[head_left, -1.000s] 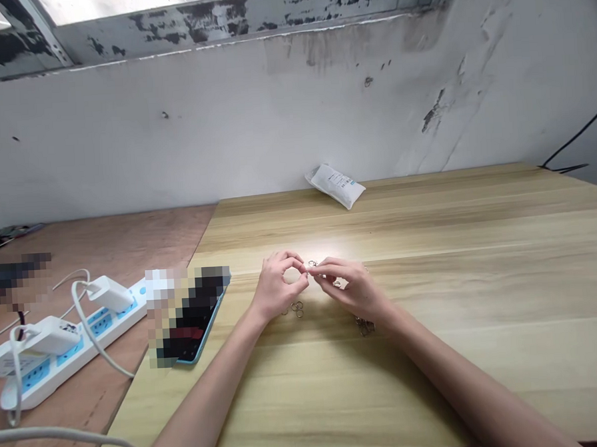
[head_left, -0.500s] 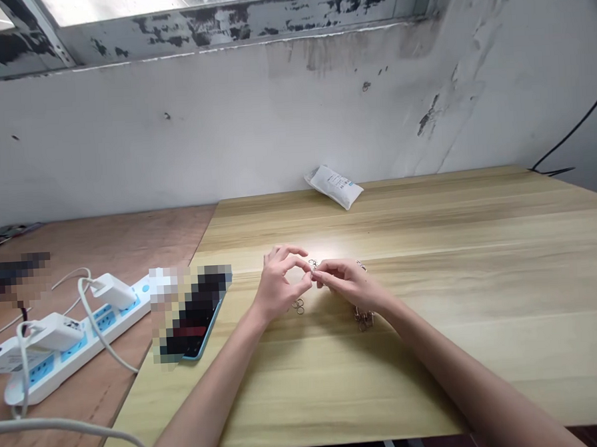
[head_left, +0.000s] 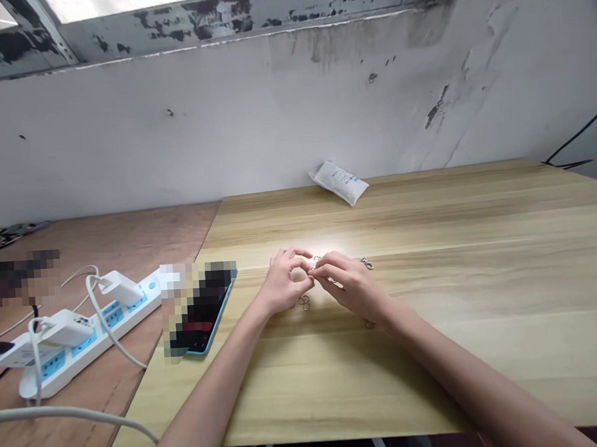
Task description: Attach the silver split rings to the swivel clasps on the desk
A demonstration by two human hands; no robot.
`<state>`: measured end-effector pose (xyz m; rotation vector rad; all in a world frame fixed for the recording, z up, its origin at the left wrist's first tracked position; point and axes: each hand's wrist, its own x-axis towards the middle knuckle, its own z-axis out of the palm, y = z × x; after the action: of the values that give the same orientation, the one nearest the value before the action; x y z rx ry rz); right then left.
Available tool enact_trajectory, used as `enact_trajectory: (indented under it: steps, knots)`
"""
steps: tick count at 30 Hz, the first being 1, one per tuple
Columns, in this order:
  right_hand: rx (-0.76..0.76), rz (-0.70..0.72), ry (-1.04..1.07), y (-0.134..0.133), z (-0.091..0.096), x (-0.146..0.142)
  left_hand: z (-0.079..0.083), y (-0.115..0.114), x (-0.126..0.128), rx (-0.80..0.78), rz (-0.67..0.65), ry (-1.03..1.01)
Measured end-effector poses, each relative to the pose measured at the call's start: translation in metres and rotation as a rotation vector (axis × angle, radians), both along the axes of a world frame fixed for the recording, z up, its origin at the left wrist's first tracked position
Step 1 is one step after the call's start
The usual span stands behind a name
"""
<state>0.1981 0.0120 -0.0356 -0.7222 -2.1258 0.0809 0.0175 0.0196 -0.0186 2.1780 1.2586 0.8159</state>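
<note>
Over the wooden tabletop, my left hand (head_left: 284,283) pinches thumb and forefinger together, its other fingers curled loosely above. My right hand (head_left: 352,284) meets it fingertip to fingertip, its fingers closed. Whatever small piece they hold between them is too tiny and covered to make out. A glint of metal shows under the right fingers. Below the left hand lie several thin metal rings (head_left: 305,303). Small metal clasps (head_left: 367,263) rest just beyond the right hand, and more metal pieces (head_left: 369,324) lie partly hidden under the right wrist. Another small metal bit (head_left: 317,258) sits behind the fingertips.
A white plastic packet (head_left: 340,182) lies near the wall. Left of my arm is a phone (head_left: 207,308), partly pixelated. Farther left, a white power strip (head_left: 110,318) with plugged chargers and cables sits on a reddish-brown board (head_left: 124,239).
My right hand has turned more palm-down, with its fingers reaching further over the fingertips of my left. The left hand keeps its pinch. The whole view has shifted slightly.
</note>
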Motion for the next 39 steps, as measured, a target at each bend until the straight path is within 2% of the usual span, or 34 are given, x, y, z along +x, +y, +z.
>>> enact_trajectory:
  steps: [3,7,10,13,17,21,27,32,36,39]
  knots:
    - [-0.08,0.063,-0.065,0.0,0.005,0.007,0.002,0.002,-0.009,0.049,-0.063,0.118]
    - [-0.436,0.115,-0.213,0.001,0.013,0.03,0.009,0.003,-0.021,0.162,-0.153,0.293]
    - [-0.669,0.168,-0.302,0.002,0.021,0.045,0.016,0.0,-0.024,0.095,-0.215,0.351]
    - [-0.761,0.105,-0.29,0.006,0.027,0.053,0.02,-0.002,-0.026,0.011,-0.237,0.373]
    - [-0.707,-0.082,-0.279,0.014,0.025,0.058,0.019,-0.002,-0.025,0.027,-0.203,0.383]
    - [-0.613,-0.215,-0.362,0.018,0.014,0.057,0.011,0.001,-0.019,0.164,-0.175,0.393]
    - [-0.38,-0.215,-0.458,0.017,-0.001,0.049,-0.006,0.006,-0.003,0.364,-0.186,0.411]
    - [-0.227,-0.24,-0.587,0.013,-0.001,0.039,-0.016,0.006,0.008,0.435,-0.197,0.393]
    - [-0.178,-0.283,-0.641,0.01,0.0,0.031,-0.021,0.008,0.012,0.477,-0.203,0.393]
    - [-0.221,-0.28,-0.596,0.009,-0.003,0.029,-0.022,0.01,0.013,0.52,-0.179,0.424]
